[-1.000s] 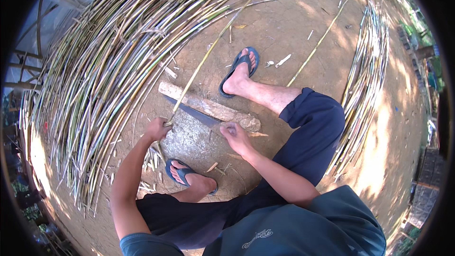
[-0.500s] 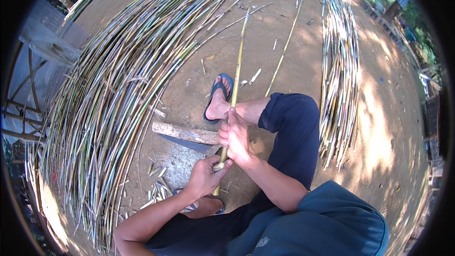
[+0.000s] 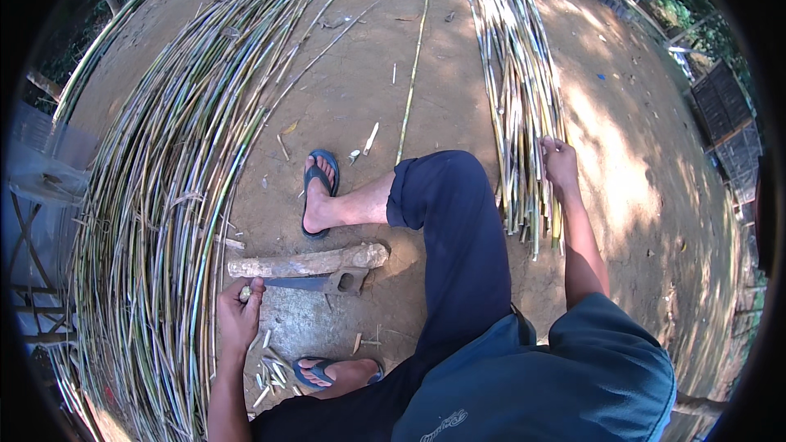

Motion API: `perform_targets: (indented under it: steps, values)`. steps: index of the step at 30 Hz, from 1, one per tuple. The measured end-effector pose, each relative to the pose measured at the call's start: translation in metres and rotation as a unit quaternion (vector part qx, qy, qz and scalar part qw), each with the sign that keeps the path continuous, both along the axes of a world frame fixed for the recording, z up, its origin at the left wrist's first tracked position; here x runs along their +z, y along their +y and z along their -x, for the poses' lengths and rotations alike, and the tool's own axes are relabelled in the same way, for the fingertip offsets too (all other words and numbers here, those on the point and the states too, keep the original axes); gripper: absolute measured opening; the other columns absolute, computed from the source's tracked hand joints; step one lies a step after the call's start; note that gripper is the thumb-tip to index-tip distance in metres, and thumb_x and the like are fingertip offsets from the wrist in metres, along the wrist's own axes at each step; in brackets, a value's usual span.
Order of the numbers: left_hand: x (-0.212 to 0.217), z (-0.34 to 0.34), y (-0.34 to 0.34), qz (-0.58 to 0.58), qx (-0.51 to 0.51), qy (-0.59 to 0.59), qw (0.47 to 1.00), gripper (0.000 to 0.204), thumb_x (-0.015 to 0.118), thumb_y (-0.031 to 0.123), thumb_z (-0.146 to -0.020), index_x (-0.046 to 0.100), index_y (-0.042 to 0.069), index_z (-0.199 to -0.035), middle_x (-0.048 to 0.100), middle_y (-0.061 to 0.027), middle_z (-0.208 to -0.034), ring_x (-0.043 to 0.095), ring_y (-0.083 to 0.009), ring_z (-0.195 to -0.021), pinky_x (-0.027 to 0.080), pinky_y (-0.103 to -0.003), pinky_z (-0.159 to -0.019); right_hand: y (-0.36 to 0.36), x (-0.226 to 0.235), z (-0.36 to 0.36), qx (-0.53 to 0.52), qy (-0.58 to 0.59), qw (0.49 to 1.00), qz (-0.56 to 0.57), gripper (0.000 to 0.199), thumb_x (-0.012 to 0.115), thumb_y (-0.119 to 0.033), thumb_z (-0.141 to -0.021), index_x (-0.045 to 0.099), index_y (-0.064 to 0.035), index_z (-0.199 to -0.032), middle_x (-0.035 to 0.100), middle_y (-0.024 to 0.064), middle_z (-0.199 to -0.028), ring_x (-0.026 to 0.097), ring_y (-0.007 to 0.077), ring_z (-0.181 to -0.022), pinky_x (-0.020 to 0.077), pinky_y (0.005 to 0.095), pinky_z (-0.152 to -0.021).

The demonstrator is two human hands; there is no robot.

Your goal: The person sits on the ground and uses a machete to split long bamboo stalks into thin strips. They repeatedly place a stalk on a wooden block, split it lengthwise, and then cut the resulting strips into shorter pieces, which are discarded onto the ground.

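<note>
My right hand reaches to the right-hand bundle of bamboo poles. Its fingers are curled around a yellowish bamboo pole at the bundle's right edge. At the left, my left hand is closed on a short piece with a pale round end; the fist hides the rest of it. The thumb is close to the tip of a handsaw, which lies on the ground with its handle to the right. A rough log rests along the far side of the saw.
A large heap of bamboo poles covers the left side. One thin pole lies alone between heap and bundle. Cut bamboo offcuts are scattered beside my sandalled foot. My other foot stands beyond the log.
The pole both hands gripped in front of me is now at the right bundle with my right hand. My left hand has moved left, and the view has swung right.
</note>
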State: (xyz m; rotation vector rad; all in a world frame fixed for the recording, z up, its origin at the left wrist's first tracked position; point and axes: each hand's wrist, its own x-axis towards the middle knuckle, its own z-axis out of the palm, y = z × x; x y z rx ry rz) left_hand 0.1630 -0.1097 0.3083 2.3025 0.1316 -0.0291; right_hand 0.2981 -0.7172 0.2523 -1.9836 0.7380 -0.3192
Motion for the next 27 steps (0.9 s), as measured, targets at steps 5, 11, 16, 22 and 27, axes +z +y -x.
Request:
perform_targets:
  steps: [5,11,16,22,27]
  values:
    - [-0.024,-0.005,0.018,-0.048,0.005,0.073,0.996,0.023,0.063,0.021,-0.092,0.063,-0.002,-0.089,0.049,-0.0043,-0.061,0.042,-0.0107,-0.057,0.037,-0.03,-0.054,-0.127,-0.036,-0.024,-0.056,-0.045,0.97,0.232,0.042,0.058,-0.038,-0.095,0.068,0.0028,-0.09,0.054,0.0066,-0.057,0.051,0.0172,-0.047,0.0408,0.0347,-0.048]
    - [-0.072,0.02,0.035,-0.007,0.038,0.122,0.992,0.016,0.058,0.011,-0.087,0.06,0.0,-0.098,0.049,-0.0026,-0.065,0.042,-0.0099,-0.057,0.037,-0.03,-0.053,-0.21,-0.033,-0.057,-0.094,0.059,0.946,0.304,0.045,0.057,-0.039,-0.093,0.068,0.0044,-0.1,0.064,0.021,-0.072,0.064,0.0294,-0.065,0.0495,0.0413,-0.066]
    - [-0.108,0.057,0.06,-0.007,0.104,0.187,0.977,0.021,0.051,0.008,-0.083,0.059,0.0,-0.1,0.056,-0.0054,-0.068,0.05,-0.0113,-0.061,0.041,-0.029,-0.057,-0.232,-0.092,-0.097,-0.045,0.111,0.925,0.36,0.042,0.055,-0.037,-0.092,0.068,0.0031,-0.094,0.067,0.028,-0.089,0.065,0.0431,-0.091,0.0489,0.0474,-0.081]
    - [-0.21,0.084,0.081,-0.122,0.08,0.195,0.97,0.032,0.05,0.021,-0.085,0.053,-0.001,-0.108,0.062,-0.0303,-0.095,0.06,-0.0475,-0.092,0.046,-0.053,-0.082,-0.323,-0.173,-0.046,0.027,0.184,0.837,0.515,0.047,0.048,-0.04,-0.096,0.07,0.0004,-0.088,0.069,0.0239,-0.083,0.067,0.0377,-0.077,0.0495,0.051,-0.064]
    - [-0.211,0.141,0.116,-0.212,0.08,0.31,0.923,0.033,0.049,0.016,-0.082,0.051,0.001,-0.112,0.064,-0.0295,-0.099,0.061,-0.0459,-0.096,0.047,-0.053,-0.085,-0.266,-0.246,-0.017,0.015,0.192,0.869,0.456,0.055,0.042,-0.049,-0.094,0.071,-0.0023,-0.09,0.069,0.0226,-0.085,0.065,0.0437,-0.078,0.0517,0.0522,-0.067]
